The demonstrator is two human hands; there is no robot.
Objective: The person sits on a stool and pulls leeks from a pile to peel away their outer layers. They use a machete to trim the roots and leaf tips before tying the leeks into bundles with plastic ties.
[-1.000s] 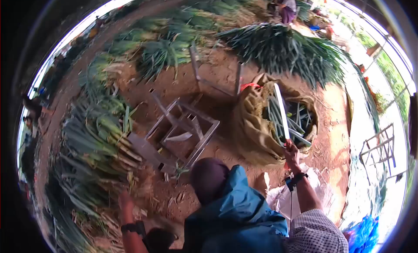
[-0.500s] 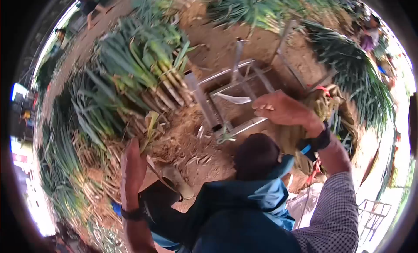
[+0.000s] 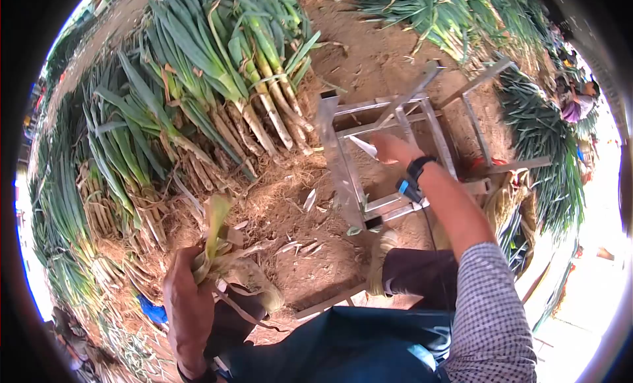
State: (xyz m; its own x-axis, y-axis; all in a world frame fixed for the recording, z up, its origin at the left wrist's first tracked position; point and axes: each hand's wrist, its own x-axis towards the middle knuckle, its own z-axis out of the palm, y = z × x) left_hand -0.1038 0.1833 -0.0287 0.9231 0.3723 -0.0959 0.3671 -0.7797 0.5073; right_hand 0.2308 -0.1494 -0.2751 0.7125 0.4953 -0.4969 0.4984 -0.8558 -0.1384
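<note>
The left hand [image 3: 187, 302] curls low, right hand [image 3: 393, 150] outstretched.

A sleeve of pale cloth with a fine dark check [image 3: 491, 304] covers the person's upper right arm and leaves the forearm uncovered down to the bare right hand [image 3: 394, 151], with a black strap [image 3: 420, 166] around the wrist, a small dark box with a light-blue face [image 3: 409, 190] beside it and a thin dark cable [image 3: 433, 230] trailing below. Another dark band [image 3: 196, 375] circles the wrist of the bare left hand [image 3: 188, 307]. A deep teal-blue, smooth, creased garment [image 3: 330, 347] spans the lap, above dark purplish-brown trousers [image 3: 422, 272] and dull tan footwear [image 3: 380, 261].
</note>
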